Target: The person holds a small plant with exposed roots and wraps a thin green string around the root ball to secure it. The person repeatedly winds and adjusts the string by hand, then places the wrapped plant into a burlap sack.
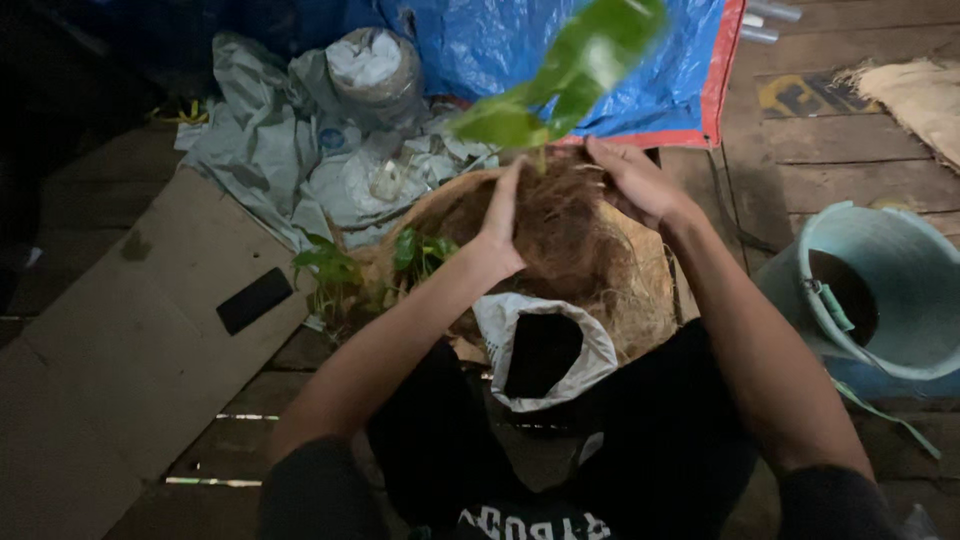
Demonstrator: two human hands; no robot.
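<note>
Brown coconut fibre (560, 235), coarse and stringy, was bunched around the roots of a green-leaved plant (560, 80), held up above an open white sack of dark soil (545, 350). The left hand (500, 230) and right hand (635, 180) both had fingers curled, gripping the wad; its wrapping looked loose, unfinished. Beside them stood a pale green bucket (900, 280), with flat cardboard (120, 340) to the left.
</note>
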